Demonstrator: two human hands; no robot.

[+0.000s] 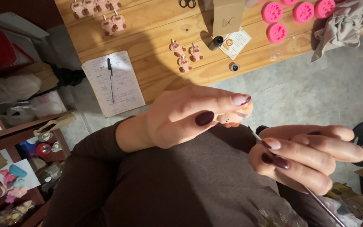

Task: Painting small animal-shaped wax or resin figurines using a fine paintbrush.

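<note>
You have only one view, from the camera on your head. It looks steeply down and a little forward, past your lap, to the wooden table [156, 63]. The table fills the upper part of the picture, so it lies beyond your knees. Your left hand [181, 120] and right hand [303, 155] are very near the lens, below the table's near edge. Grey floor tiles [316, 92] show right of the table.

Left hand [181, 120], right hand [303, 155] pinching
</note>
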